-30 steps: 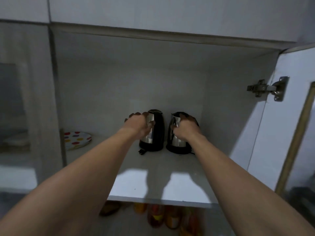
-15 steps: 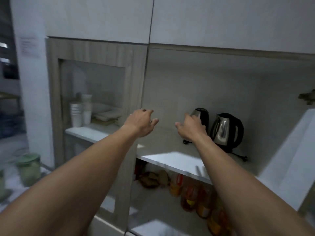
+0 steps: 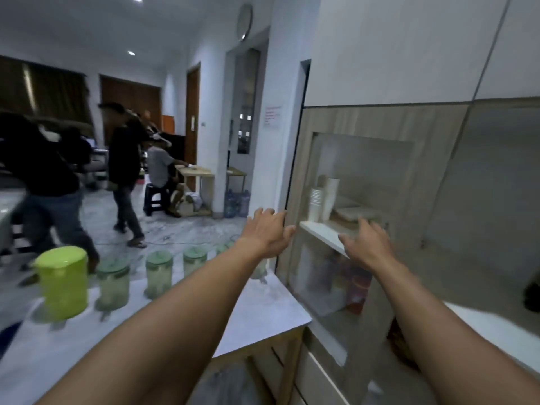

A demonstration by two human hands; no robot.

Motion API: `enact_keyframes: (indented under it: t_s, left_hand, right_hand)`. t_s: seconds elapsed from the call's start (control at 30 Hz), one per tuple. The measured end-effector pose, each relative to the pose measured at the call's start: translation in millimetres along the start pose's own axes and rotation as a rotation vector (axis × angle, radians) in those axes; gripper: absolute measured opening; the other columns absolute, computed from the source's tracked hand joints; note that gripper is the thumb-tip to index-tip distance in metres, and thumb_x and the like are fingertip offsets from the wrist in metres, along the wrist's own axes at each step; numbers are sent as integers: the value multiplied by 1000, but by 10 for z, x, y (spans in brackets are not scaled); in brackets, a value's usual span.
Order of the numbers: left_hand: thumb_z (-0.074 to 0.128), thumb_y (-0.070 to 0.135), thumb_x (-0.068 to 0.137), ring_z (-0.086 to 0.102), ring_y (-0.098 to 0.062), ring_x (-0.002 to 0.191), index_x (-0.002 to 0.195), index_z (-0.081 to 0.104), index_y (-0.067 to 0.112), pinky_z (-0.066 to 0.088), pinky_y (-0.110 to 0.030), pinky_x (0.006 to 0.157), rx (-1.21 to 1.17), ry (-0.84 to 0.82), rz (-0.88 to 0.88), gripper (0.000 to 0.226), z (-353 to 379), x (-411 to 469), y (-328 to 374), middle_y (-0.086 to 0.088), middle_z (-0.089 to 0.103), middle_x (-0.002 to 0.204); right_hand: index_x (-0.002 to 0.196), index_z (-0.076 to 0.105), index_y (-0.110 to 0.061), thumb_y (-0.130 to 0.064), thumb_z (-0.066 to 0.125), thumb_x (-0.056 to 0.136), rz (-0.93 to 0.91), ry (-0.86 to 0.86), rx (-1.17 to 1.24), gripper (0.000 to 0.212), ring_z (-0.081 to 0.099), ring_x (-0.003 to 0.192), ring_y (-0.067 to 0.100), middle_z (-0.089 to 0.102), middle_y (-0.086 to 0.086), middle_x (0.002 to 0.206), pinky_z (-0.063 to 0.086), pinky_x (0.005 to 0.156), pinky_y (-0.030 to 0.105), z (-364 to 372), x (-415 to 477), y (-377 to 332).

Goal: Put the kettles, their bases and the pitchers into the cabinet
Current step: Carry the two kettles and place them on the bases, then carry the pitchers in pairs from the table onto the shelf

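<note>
Since the view has swung from the cabinet interior to the room, one head view carries it all.

Head view, change: a second ago each hand was on a black and steel kettle set on the cabinet shelf; now both hands are off them and only a dark shape, perhaps one of them, shows at the far right edge.

Meaning: I judge the kettles stowed and the person turning to fetch the pitchers.

Left grip: the bare left hand (image 3: 267,229), centre of the frame, is spread and empty, in front of the cabinet's left edge.

Right grip: the bare right hand (image 3: 365,241), right of centre, is likewise spread and empty, before the glass-paned wooden cabinet door (image 3: 359,229).

Next thing: the lime-green lidded plastic pitcher (image 3: 62,283) stands at lower left on the pale marbled worktop (image 3: 263,305), well apart from both hands, nearer the left.

Others: the clear pitchers with green lids (image 3: 112,286) stand in a row beside it, toward centre frame.

Bases: whether under the kettles, I cannot tell.
</note>
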State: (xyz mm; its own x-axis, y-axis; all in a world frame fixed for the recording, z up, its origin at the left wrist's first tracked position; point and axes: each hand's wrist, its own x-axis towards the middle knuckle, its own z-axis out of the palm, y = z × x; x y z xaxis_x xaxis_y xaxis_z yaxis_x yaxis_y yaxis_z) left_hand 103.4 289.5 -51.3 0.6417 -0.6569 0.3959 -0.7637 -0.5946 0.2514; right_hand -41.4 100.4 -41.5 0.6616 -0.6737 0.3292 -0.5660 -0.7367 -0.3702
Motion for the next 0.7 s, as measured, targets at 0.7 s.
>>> enact_keyframes:
  t_s: [0.7]
  left_hand:
    - [38, 56, 98, 31, -33, 141, 146, 40, 22, 27, -60, 113, 156, 106, -487, 59, -1084, -1288, -3379, -7, 45, 149]
  right_hand:
    - [156, 27, -15, -50, 50, 100, -407, -272, 177, 70, 32, 146, 36, 35, 15, 159, 35, 114, 56, 1791, -472, -3667]
